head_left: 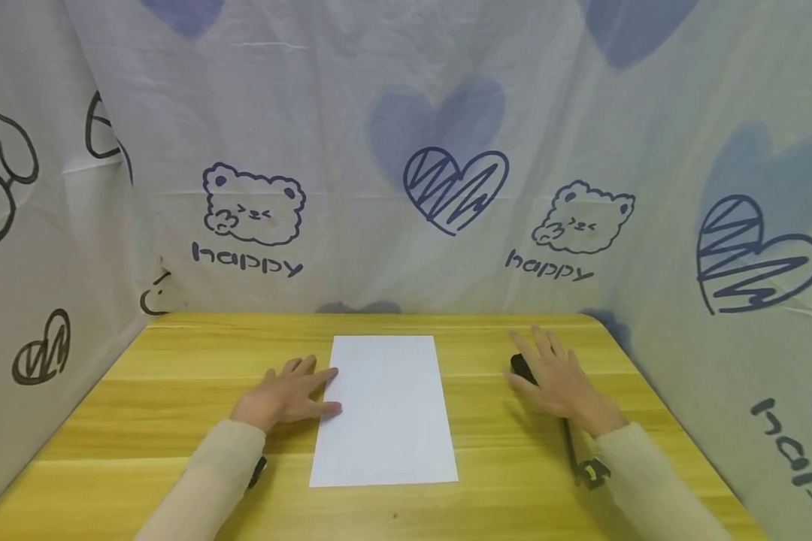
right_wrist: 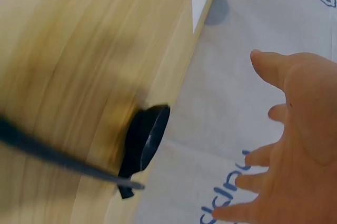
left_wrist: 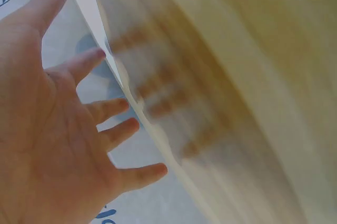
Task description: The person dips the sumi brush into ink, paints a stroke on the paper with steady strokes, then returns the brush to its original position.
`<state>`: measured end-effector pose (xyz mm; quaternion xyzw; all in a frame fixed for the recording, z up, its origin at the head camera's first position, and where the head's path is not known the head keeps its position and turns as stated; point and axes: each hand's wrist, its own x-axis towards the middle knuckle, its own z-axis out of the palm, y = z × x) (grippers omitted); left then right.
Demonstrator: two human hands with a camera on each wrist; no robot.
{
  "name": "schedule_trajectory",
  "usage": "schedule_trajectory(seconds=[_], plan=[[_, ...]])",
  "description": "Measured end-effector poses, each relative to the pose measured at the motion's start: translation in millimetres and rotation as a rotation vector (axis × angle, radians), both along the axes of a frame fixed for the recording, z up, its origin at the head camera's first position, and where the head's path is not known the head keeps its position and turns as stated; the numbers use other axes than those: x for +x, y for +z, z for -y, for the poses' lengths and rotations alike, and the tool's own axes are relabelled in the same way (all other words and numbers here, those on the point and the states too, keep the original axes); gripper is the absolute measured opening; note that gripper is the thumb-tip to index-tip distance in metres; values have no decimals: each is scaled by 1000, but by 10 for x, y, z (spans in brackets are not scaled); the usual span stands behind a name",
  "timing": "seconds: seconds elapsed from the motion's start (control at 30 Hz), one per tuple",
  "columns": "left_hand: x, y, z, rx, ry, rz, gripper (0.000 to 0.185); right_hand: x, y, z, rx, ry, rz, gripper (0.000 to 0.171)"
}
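Observation:
A white sheet of paper (head_left: 386, 413) lies flat on the table. At its left edge is my left hand (head_left: 287, 394), fingers spread, with the thumb and index fingertips over the paper's margin. In the left wrist view the left hand (left_wrist: 58, 124) shows its palm with nothing in it. My right hand (head_left: 558, 379) is spread above a black object (head_left: 522, 368) and partly covers it. The right wrist view shows that black object (right_wrist: 145, 137) as rounded and shallow, its kind unclear. A thin dark stick (head_left: 571, 451) lies below the right hand; the right hand (right_wrist: 303, 145) holds nothing.
The yellow wood-grain table (head_left: 494, 503) ends at a back edge against a pale printed curtain (head_left: 352, 248). Curtains also hang close on both sides. A small black device (head_left: 594, 473) sits at the right wrist, another (head_left: 257, 472) at the left wrist.

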<state>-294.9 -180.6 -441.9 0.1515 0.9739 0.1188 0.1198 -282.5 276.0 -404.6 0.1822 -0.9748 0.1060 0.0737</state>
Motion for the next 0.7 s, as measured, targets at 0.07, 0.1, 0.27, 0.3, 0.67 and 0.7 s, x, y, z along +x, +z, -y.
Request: schedule_trajectory(seconds=[0.07, 0.1, 0.27, 0.3, 0.67, 0.7], plan=[[12, 8, -18, -11, -11, 1, 84, 0, 11, -65, 4, 26, -4, 74], [19, 13, -27, -11, -12, 6, 84, 4, 17, -93, -2, 41, -4, 74], [19, 16, -50, -18, -1, 17, 86, 47, 34, -210, 16, 101, -38, 69], [16, 15, -55, -18, 3, 19, 87, 58, 32, -233, 16, 107, -39, 65], [-10, -42, -38, -16, 13, 16, 92, -1, -112, -474, 58, 245, -120, 19], [-15, -49, -43, -16, 9, 13, 92, -1, -129, -509, 65, 257, -134, 19]])
